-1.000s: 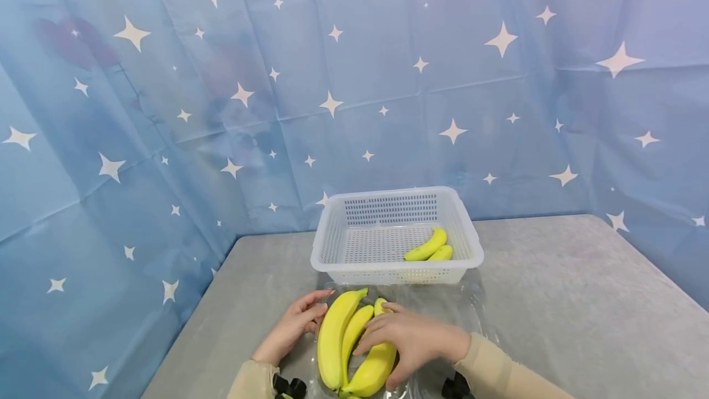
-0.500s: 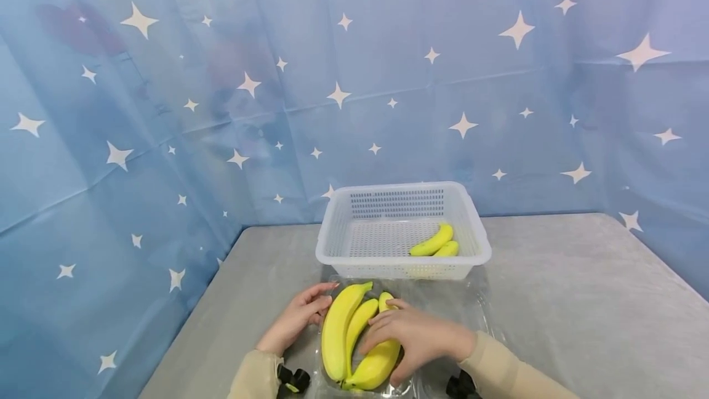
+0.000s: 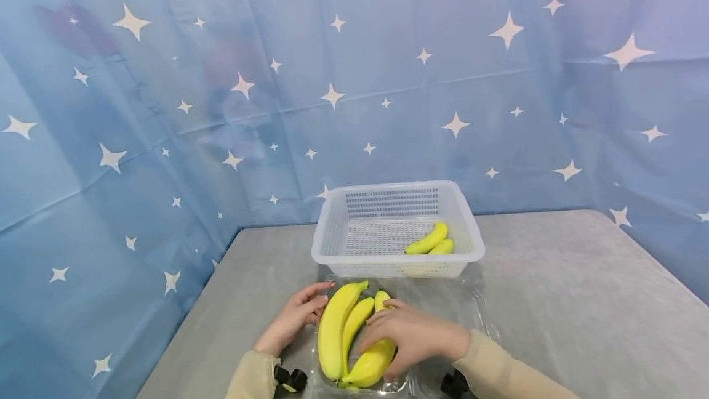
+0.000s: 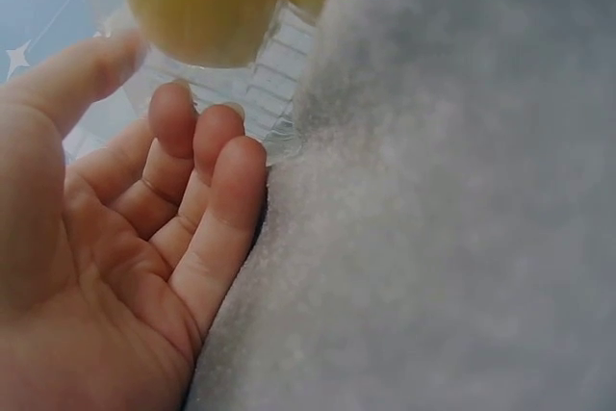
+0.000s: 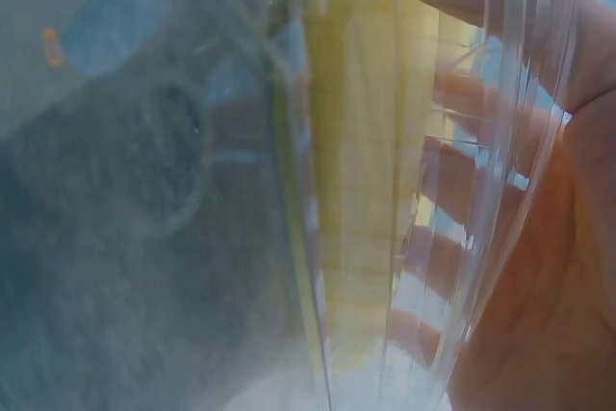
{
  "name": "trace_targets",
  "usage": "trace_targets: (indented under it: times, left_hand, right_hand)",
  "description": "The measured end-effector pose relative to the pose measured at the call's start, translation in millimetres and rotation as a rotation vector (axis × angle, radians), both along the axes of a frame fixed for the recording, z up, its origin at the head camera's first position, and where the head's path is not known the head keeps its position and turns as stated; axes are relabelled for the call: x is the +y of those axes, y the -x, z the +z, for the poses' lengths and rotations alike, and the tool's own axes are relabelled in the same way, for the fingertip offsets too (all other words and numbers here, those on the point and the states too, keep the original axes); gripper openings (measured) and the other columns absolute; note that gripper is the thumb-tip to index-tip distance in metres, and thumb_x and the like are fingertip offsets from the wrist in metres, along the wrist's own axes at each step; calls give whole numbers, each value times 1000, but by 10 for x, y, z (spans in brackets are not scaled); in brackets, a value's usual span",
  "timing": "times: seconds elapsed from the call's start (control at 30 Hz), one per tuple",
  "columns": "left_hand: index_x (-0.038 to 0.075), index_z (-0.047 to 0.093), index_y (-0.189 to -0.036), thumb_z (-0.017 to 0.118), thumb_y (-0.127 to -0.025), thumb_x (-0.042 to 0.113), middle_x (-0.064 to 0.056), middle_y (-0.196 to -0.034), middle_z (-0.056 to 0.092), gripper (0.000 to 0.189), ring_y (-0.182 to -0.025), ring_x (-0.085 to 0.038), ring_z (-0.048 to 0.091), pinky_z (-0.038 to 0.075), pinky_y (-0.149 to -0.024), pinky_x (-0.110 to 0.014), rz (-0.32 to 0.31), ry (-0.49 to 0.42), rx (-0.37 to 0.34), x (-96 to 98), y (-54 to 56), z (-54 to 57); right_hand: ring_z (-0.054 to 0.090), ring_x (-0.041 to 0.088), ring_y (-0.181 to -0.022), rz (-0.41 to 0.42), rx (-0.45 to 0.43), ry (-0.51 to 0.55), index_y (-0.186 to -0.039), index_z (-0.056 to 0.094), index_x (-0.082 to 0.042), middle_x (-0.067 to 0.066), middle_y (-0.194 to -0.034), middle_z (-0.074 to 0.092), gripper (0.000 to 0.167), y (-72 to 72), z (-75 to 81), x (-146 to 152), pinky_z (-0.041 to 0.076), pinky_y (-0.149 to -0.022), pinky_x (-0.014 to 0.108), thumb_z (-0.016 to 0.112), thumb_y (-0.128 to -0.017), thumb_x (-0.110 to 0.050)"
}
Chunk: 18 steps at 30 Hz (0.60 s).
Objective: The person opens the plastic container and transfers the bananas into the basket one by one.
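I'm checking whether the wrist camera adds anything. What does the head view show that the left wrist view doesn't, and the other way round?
Only the head view shows the white basket with two bananas, and the right grip curled over another banana.
Only the left wrist view shows the palm side of the left grip, three fingertips curled in beside the clear container.
Both show the left grip, part of that container, yellow fruit inside it, and the blue star-patterned curtain.

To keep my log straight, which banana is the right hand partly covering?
The rightmost banana in the clear tray: the right hand curves over its middle. The left banana and middle banana show uncovered; the two in the basket lie farther off.
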<state>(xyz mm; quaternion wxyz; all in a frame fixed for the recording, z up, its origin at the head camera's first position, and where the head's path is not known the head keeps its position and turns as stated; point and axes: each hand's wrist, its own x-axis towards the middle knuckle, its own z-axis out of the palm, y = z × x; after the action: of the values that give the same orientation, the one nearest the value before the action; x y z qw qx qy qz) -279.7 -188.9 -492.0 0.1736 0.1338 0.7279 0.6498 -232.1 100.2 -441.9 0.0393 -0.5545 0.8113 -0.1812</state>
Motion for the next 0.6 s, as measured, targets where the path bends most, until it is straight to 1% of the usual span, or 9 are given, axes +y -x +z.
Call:
trace_targets:
  times: [0.13,0.33,0.53,0.6]
  left_hand:
    - [-1,41,-144,54,-101,26,-6,-98,64,52,-73,-12,60,52,-62,-26,9,1,-13,-23,-14,-2]
    - [-1,41,-144,55,-100,26,-5,-96,64,53,-72,-12,59,52,-61,-26,21,-8,-6,-47,-21,14]
    - [1,43,-143,55,-100,26,-6,-97,63,52,-73,-12,59,52,-62,-27,-1,3,-2,-43,-9,7]
    - [1,43,-143,55,-100,26,-6,-97,63,51,-74,-13,60,52,-63,-27,-8,7,-8,-38,-8,5]
  right_hand:
    - [52,7,-119,-8,-7,-4,-120,68,-32,-27,-116,60,49,7,-11,-17,31,-100,59,82,-73,-32]
    - [51,7,-121,-14,-25,-25,-120,68,-32,-26,-117,60,49,19,24,-41,31,-100,58,83,-73,-29]
    - [51,6,-120,-30,-65,-29,-120,69,-32,-25,-117,60,46,8,14,-34,32,-100,59,79,-75,-29]
    - [51,6,-120,-23,-67,-22,-120,69,-31,-25,-117,60,45,5,-5,-23,32,-99,59,78,-76,-29]
